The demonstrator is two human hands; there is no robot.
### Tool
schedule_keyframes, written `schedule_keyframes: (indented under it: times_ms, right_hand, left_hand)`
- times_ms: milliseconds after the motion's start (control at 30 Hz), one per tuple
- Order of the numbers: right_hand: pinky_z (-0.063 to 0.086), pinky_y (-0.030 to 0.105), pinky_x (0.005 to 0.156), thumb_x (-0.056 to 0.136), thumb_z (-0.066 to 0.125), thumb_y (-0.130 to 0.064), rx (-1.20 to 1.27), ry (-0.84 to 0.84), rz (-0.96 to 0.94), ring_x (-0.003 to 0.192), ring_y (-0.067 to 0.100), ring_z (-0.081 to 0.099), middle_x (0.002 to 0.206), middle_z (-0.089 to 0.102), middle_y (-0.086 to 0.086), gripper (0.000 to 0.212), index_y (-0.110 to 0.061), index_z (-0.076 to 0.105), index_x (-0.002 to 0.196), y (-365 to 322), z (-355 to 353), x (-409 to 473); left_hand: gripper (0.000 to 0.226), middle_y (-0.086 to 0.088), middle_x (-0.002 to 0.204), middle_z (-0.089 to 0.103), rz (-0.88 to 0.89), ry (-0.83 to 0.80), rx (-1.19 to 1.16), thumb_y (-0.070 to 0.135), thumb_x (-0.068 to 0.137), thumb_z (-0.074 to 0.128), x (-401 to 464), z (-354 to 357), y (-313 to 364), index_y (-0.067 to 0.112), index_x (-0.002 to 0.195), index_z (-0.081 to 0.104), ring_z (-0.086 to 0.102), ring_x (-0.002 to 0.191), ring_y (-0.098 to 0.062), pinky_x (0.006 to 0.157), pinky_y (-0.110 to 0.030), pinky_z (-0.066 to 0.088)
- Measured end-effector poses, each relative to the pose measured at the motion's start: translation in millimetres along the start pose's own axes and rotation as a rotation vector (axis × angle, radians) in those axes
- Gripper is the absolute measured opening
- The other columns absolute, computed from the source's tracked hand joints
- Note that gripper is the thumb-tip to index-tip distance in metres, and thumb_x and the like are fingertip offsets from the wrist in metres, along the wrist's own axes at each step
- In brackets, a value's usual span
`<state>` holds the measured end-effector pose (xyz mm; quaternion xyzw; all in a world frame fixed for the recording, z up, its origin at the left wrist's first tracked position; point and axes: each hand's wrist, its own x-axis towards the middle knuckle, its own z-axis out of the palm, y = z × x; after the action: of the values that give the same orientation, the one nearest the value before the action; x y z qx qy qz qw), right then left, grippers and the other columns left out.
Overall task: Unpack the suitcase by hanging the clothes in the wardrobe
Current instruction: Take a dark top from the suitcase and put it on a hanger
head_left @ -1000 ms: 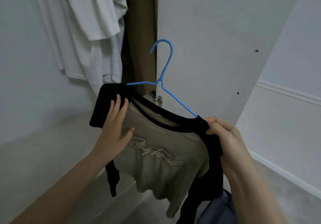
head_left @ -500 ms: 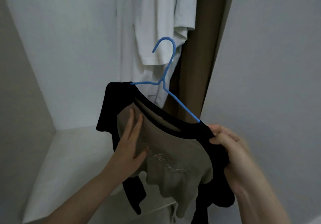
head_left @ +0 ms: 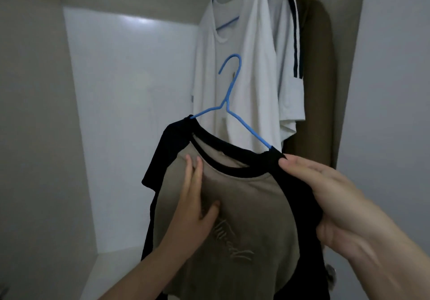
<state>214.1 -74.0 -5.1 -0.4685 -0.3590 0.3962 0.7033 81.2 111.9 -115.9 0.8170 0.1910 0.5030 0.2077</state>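
A tan shirt with black sleeves and collar (head_left: 251, 202) hangs on a blue hanger (head_left: 229, 104), held up in front of the open wardrobe. My left hand (head_left: 197, 209) lies on the shirt's chest, thumb pressing the cloth against the fingers. My right hand (head_left: 325, 197) grips the shirt's right shoulder over the hanger's end. The hanger's hook points up and is free, below the top of the wardrobe. The suitcase is out of view.
Inside the wardrobe a white T-shirt (head_left: 239, 71) hangs on a blue hanger at the upper right. A white shirt with dark stripes (head_left: 288, 62) and a brown garment (head_left: 316, 90) hang beside it. The wardrobe's back panel (head_left: 130, 118) and left wall stand bare. A door panel (head_left: 391, 90) is at right.
My view has tilted up and into the wardrobe, so the hanging shirts show fully. The shirt on its hanger has come closer to them. Both hands keep their hold.
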Motion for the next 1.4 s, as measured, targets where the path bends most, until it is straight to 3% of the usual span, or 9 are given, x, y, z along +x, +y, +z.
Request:
schedule_keyframes:
  times_ms: [100, 267, 467, 567, 667, 833, 1033, 1200, 1400]
  right_hand:
    - [0.059, 0.036, 0.071, 0.088, 0.064, -0.022, -0.037, 0.006, -0.043, 0.079, 0.025, 0.072, 0.100, 0.075, 0.016, 0.028, -0.005, 0.072, 0.109, -24, 33, 20]
    - [0.060, 0.035, 0.061, 0.093, 0.062, -0.021, -0.065, 0.011, -0.139, 0.063, 0.020, 0.072, 0.087, 0.076, 0.013, 0.021, -0.006, 0.074, 0.099, -68, 76, 57]
    - [0.060, 0.030, 0.054, 0.094, 0.060, -0.022, -0.021, 0.036, -0.250, 0.065, 0.021, 0.071, 0.092, 0.075, 0.010, 0.025, -0.007, 0.071, 0.111, -124, 131, 130]
    - [0.055, 0.028, 0.043, 0.096, 0.056, -0.020, 0.016, 0.064, -0.334, 0.060, 0.022, 0.070, 0.088, 0.073, 0.010, 0.024, -0.007, 0.068, 0.113, -162, 157, 171]
    - [0.057, 0.034, 0.051, 0.091, 0.061, -0.018, -0.057, 0.157, -0.473, 0.067, 0.024, 0.073, 0.095, 0.075, 0.011, 0.030, -0.006, 0.066, 0.119, -201, 173, 213]
    - [0.057, 0.037, 0.053, 0.087, 0.063, -0.016, -0.177, 0.269, -0.577, 0.069, 0.024, 0.071, 0.098, 0.073, 0.010, 0.031, -0.010, 0.064, 0.117, -253, 190, 262]
    - [0.056, 0.033, 0.051, 0.086, 0.067, -0.019, -0.306, 0.350, -0.582, 0.076, 0.024, 0.070, 0.110, 0.070, 0.013, 0.039, -0.011, 0.060, 0.124, -273, 204, 309]
    - [0.055, 0.042, 0.088, 0.089, 0.068, -0.022, -0.425, 0.382, -0.511, 0.099, 0.029, 0.064, 0.115, 0.064, 0.013, 0.041, -0.008, 0.055, 0.125, -262, 211, 328]
    - [0.052, 0.032, 0.054, 0.093, 0.064, -0.021, -0.509, 0.296, -0.437, 0.074, 0.026, 0.066, 0.097, 0.068, 0.011, 0.029, -0.005, 0.061, 0.117, -248, 207, 326]
  left_hand:
    - [0.089, 0.028, 0.158, -0.015, 0.043, 0.059, -0.025, 0.013, 0.093, 0.060, 44, -22, 1, 0.046, 0.151, 0.000, 0.000, 0.141, 0.018, 0.096, 0.001, 0.033]
    - [0.083, 0.030, 0.157, -0.017, 0.119, 0.112, 0.011, 0.021, 0.096, 0.055, 109, -55, -3, 0.050, 0.151, 0.000, 0.000, 0.143, 0.014, 0.117, -0.029, 0.028]
    - [0.078, 0.012, 0.163, -0.007, 0.257, 0.098, 0.159, 0.022, 0.096, 0.057, 188, -107, 5, 0.036, 0.155, 0.007, 0.000, 0.135, 0.023, 0.103, 0.005, 0.012]
    - [0.075, 0.015, 0.163, 0.001, 0.425, 0.124, 0.260, 0.025, 0.095, 0.057, 212, -123, 17, 0.034, 0.155, 0.012, 0.002, 0.147, 0.005, 0.118, -0.015, 0.013]
    - [0.069, 0.018, 0.161, 0.012, 0.490, 0.161, 0.269, 0.023, 0.096, 0.054, 232, -130, 23, 0.033, 0.154, 0.019, 0.011, 0.147, 0.002, 0.120, -0.033, 0.022]
    - [0.064, 0.020, 0.154, 0.026, 0.453, 0.156, 0.223, 0.029, 0.094, 0.053, 261, -131, 6, 0.040, 0.149, 0.023, 0.028, 0.141, 0.001, 0.115, -0.038, 0.032]
    - [0.063, 0.022, 0.151, 0.028, 0.438, 0.138, 0.186, 0.035, 0.090, 0.050, 273, -120, -23, 0.041, 0.148, 0.025, 0.025, 0.141, 0.004, 0.117, -0.038, 0.029]
    - [0.060, 0.028, 0.151, 0.024, 0.439, 0.098, 0.201, 0.040, 0.093, 0.050, 271, -112, -47, 0.045, 0.146, 0.023, 0.021, 0.141, 0.008, 0.117, -0.034, 0.028]
    - [0.059, 0.029, 0.141, 0.035, 0.293, 0.008, 0.000, 0.040, 0.093, 0.059, 270, -100, -62, 0.047, 0.143, 0.030, 0.033, 0.129, 0.016, 0.110, -0.021, 0.035]
